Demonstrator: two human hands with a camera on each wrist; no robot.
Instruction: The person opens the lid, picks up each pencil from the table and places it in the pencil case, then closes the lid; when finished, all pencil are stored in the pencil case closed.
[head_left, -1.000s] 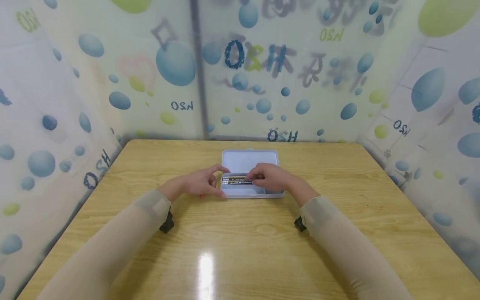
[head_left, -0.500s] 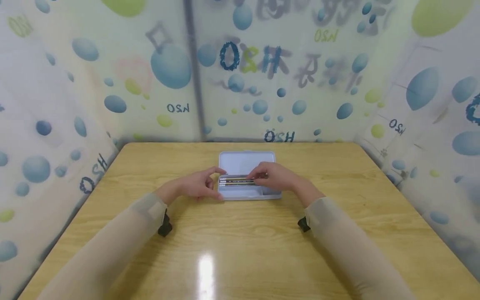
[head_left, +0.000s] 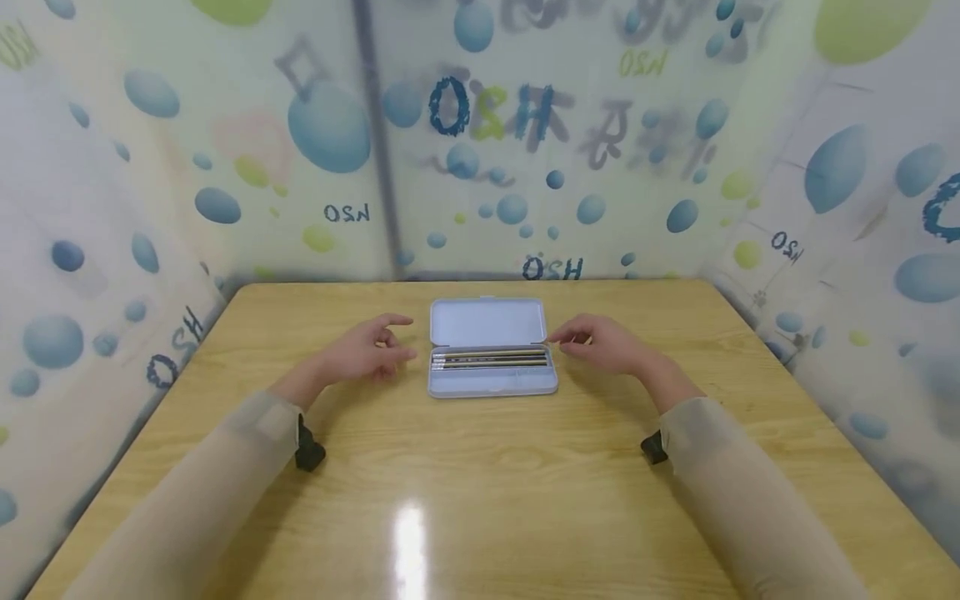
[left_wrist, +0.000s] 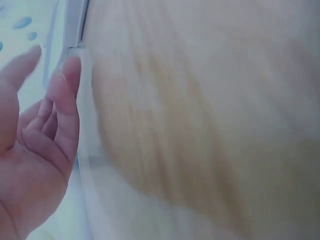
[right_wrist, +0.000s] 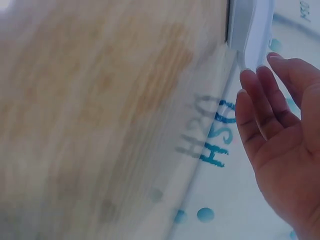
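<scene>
A pale white pencil case (head_left: 492, 383) lies on the table with its lid (head_left: 487, 322) folded back, away from me. Several pencils (head_left: 491, 359) lie side by side in its long rear compartment. To the left of the case my left hand (head_left: 363, 350) is held off it, thumb and index finger spread, holding nothing. My right hand (head_left: 603, 342) is at the case's right side, its loosely bent fingertips close by the hinge corner, with nothing in them. In the right wrist view the right hand (right_wrist: 280, 110) shows its empty palm, the case's edge (right_wrist: 245, 30) just beyond the fingertips.
The wooden table (head_left: 480, 483) reaches back to a patterned curtain (head_left: 480, 200) with blue and green drops, which also closes off both sides. A bright light reflection shows on the table's near part. Each wrist carries a small black device (head_left: 309, 446).
My right hand has let go of the pencils and moved right, out of the case. The left hand has drawn back left from the case's edge. The pencils now lie fully in view.
</scene>
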